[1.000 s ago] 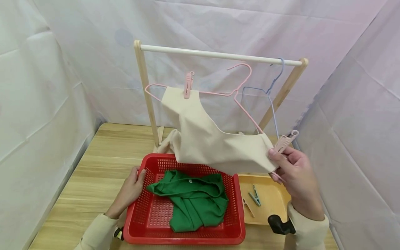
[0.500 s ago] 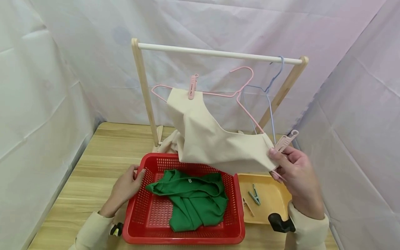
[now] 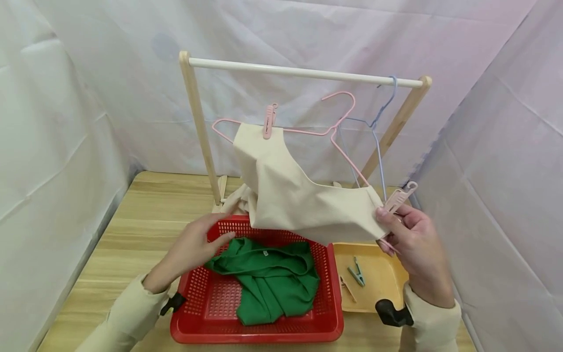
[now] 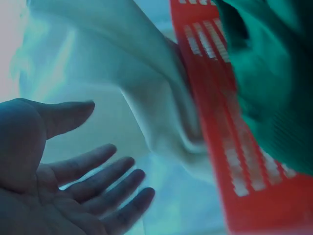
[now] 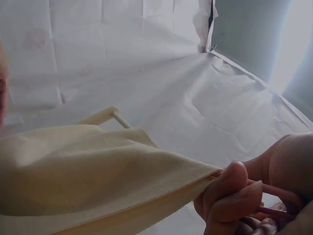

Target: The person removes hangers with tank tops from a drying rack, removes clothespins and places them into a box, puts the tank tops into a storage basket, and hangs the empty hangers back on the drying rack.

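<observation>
My right hand (image 3: 415, 239) pinches one shoulder of a cream sleeveless top (image 3: 303, 200) together with the end of a pink clothes hanger (image 3: 347, 156). Beside those fingers a pink clothespin (image 3: 398, 199) sticks up at that shoulder. On the other shoulder, a second pink clothespin (image 3: 268, 123) fastens the cloth to the hanger. The hanger's hook is off the rail. My left hand (image 3: 195, 247) holds nothing, fingers spread, over the left rim of a red plastic basket (image 3: 259, 337). Inside the basket lies a crumpled green garment (image 3: 277, 281). In the left wrist view, the left hand (image 4: 73, 181) faces the cream cloth.
Behind the top stands a wooden rack with a white rail (image 3: 303, 72), where a blue hanger (image 3: 377, 132) hangs at the right. To the basket's right is a yellow tray (image 3: 382, 264) holding a green clothespin (image 3: 357, 274) and a tan one (image 3: 348, 289). White sheets enclose the table.
My left hand has let go of the basket's left rim and moved up and right, its fingers opening. The top and hanger shifted slightly right; my right hand keeps its grip.
</observation>
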Demonstrator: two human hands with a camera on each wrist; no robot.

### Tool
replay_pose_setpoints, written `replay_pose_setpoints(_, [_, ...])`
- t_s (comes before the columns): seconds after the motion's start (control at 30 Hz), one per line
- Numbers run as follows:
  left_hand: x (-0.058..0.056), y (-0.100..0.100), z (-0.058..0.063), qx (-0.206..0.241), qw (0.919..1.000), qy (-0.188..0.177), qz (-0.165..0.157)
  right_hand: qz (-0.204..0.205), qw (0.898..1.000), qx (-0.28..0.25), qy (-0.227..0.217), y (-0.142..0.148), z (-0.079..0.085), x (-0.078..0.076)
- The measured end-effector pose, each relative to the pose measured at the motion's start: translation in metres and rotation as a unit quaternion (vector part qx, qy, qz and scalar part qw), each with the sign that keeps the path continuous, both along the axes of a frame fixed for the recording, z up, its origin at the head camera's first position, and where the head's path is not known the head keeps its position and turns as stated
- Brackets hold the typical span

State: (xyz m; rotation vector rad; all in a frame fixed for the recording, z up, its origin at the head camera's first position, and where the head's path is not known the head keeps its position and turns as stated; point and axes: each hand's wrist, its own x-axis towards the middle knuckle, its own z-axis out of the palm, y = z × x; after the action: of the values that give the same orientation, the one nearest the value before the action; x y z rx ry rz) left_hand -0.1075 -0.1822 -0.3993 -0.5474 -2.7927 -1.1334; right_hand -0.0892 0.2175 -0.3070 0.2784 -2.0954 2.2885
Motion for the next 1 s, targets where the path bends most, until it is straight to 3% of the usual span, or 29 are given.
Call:
replay_pose_setpoints(0.1, [-0.007, 0.016, 0.008, 0.022, 0.9991, 0.008, -0.035, 0.001, 1.0, -0.003, 0.003, -0.001, 0.0, 0.0])
replay_pose_setpoints(0.2, [-0.013, 0.029, 0.011, 0.034, 0.9983, 0.007, -0.047, -0.003, 1.0, 0.003, 0.0, -0.003, 0.0, 0.0])
replay_pose_setpoints(0.47, [-0.028, 0.045, 0.003, 0.053, 0.9964, -0.002, -0.066, -0.003, 1.0, 0.003, 0.004, -0.003, 0.0, -0.001])
replay_pose_setpoints(0.73, [-0.028, 0.045, 0.004, 0.059, 0.9977, -0.019, -0.028, -0.032, 0.998, 0.045, -0.008, -0.001, 0.001, 0.002])
replay_pose_setpoints(0.87, [-0.029, 0.043, 0.007, 0.097, 0.9946, -0.034, -0.014, -0.047, 0.997, 0.061, -0.015, 0.0, 0.002, 0.003])
replay_pose_setpoints(1.0, [-0.031, 0.042, 0.01, 0.157, 0.986, -0.057, -0.006, -0.059, 0.995, 0.075, -0.017, -0.001, 0.001, 0.003])
